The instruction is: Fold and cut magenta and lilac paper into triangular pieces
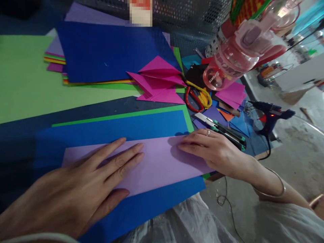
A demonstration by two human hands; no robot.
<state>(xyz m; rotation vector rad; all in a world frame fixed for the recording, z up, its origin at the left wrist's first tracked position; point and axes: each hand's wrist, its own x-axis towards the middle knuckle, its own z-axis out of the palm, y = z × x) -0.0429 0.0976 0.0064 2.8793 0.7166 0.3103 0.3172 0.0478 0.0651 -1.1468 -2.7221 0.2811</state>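
A big light-green paper sheet [22,84] covers the table's far left, beside a stack of coloured sheets topped by dark blue [106,50]. Nearer, a long blue paper sheet [113,130] carries a lilac paper strip [162,162]. The left hand [76,189] lies flat on the strip, fingers spread, gripping nothing; the right hand [215,148] presses its right end, fingers extended. Beyond lie folded magenta paper [159,81], a green-handled utility knife [222,130] and red-and-yellow scissors [197,96]

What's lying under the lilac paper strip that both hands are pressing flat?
The lilac strip rests on a blue sheet, with a green sheet edging out beneath that. The left hand and right hand cover the strip's ends; whatever lies under the blue sheet's middle is hidden.
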